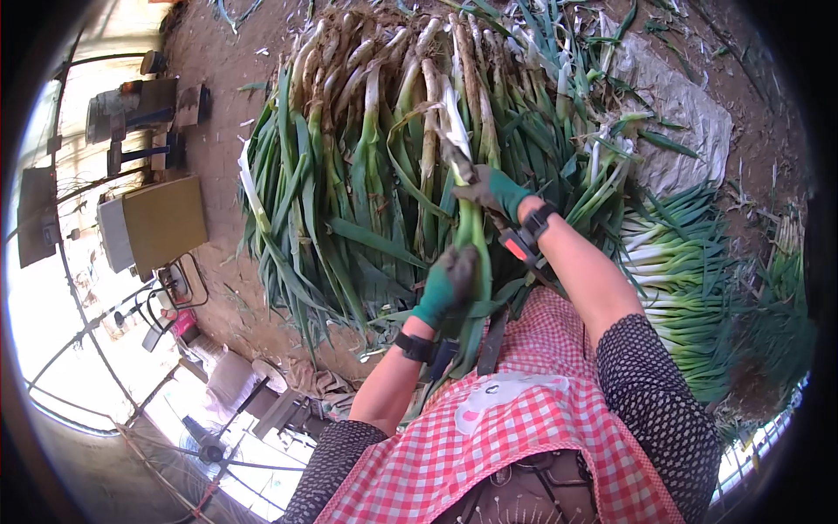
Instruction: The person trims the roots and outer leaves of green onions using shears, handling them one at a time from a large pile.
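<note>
Both your hands are closed on one leek [469,229], which runs between them and in front of your body. Your left hand [449,281], in a green glove with a dirt-darkened palm side, wraps the green leaves at the near end of the grip. Your right hand [491,190], gloved alike, clasps the pale stalk farther from you; exactly how its fingertips press, you cannot tell from here. The white end of the leek juts out beyond your right hand.

Beneath and beyond your grip spreads a heap of untrimmed leeks [349,179], soil-brown root ends pointing away from you, leaves toward you. To the right of the grip, past your right forearm, lies a row of clean white-and-green leeks [668,271]; above them sits a pale crumpled sheet [670,113]. Well left of the grip stands an olive-tan panel [166,223]. Nearer you than the grip is your red-checked apron [524,434].
</note>
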Demonstrator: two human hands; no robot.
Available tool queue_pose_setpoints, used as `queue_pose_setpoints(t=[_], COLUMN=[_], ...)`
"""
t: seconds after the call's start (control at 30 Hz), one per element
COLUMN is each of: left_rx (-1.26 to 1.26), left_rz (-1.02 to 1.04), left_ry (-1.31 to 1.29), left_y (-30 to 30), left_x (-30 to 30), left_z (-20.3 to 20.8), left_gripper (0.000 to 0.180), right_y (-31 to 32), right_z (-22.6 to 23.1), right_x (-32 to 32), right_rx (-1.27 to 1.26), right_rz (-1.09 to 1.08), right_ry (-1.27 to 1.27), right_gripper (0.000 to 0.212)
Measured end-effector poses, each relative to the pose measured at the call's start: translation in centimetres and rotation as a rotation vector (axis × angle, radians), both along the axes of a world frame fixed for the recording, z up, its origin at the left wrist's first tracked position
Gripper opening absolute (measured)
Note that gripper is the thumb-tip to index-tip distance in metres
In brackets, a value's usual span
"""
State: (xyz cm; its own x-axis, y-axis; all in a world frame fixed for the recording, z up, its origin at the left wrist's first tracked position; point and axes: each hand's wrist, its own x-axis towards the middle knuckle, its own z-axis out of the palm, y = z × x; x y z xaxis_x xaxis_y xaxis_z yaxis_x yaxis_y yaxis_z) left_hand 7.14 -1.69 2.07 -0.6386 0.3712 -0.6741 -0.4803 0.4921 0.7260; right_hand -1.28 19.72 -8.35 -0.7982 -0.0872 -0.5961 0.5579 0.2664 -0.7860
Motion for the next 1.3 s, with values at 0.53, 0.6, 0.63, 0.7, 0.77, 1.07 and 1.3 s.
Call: queue_pose_setpoints(t=[0.53, 0.6, 0.63, 0.7, 0.77, 1.07, 1.3], left_rx=[-0.941, -0.885, -0.806, -0.627, -0.376, -0.124, 0.147], left_rz=[-0.303, -0.407, -0.369, -0.218, 0.046, 0.166, 0.26], left_ry=[0.21, 0.257, 0.232, 0.19, 0.201, 0.048, -0.043], left_y=[-0.9, -1.3, -2.8, -2.8, -7.1, -1.3, -0.6], left_x=[-7.1, -8.0, -8.6, -8.4, -8.1, -12.6, -10.3], left_z=[-10.4, -10.1, -10.5, -8.9, -9.1, 0.4, -3.1], left_gripper=[0.044, 0.042, 0.041, 0.041, 0.036, 0.066, 0.035], right_y=[20.6, 22.8, 23.1, 22.3, 17.4, -2.5, -2.4], right_z=[9.8, 5.9, 4.3, 3.0, 3.9, 14.4, 13.9], right_x=[21.8, 22.1, 21.2, 19.4, 15.3, 12.2, 11.9], right_rx=[0.53, 0.691, 0.717, 0.72, 0.518, 0.116, 0.265], right_rz=[-0.514, -0.476, -0.457, -0.428, -0.287, 0.131, 0.122], right_ry=[0.303, 0.221, 0.178, 0.105, 0.052, -0.062, -0.226], right_gripper=[0.071, 0.07, 0.069, 0.063, 0.057, 0.044, 0.045])
